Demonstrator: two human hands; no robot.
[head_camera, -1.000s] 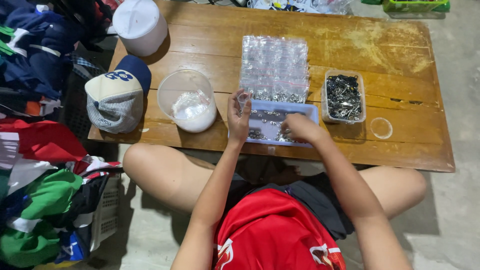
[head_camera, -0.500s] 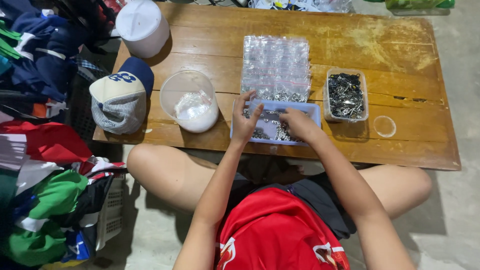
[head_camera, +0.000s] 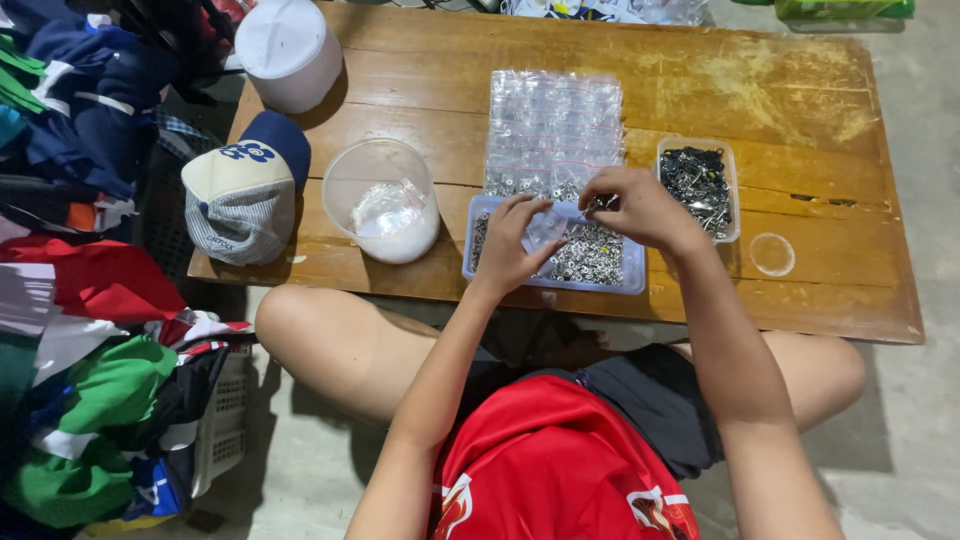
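Two hands are busy over a shallow bluish tray (head_camera: 478, 262) full of small silver metal bits, sitting at the near edge of the low wooden table (head_camera: 700, 90). The left hand (head_camera: 515, 245) and the right hand (head_camera: 640, 208) are close together above that tray, both pinching a little clear plastic baggie (head_camera: 547, 228) between the fingertips, so the baggie hangs right over the silver pile.

Just right of the tray sits a smaller clear tub (head_camera: 698, 187) holding dark metal pieces, and past that a round clear lid (head_camera: 772, 254) lies flat on the wood. To the left stands a round see-through container (head_camera: 381, 200) with crumpled clear plastic inside. Behind the tray there's a sheet of empty clear baggies (head_camera: 555, 120) laid out in rows, touching the tray's far side. A white bucket-like tub (head_camera: 290, 50) stands on the far left corner.

Off the table's left edge rests a navy and cream cap (head_camera: 245, 190), beside a heap of coloured clothes (head_camera: 80, 300). Floor is bare concrete, and the person sits cross-legged in a red shirt (head_camera: 560, 470).
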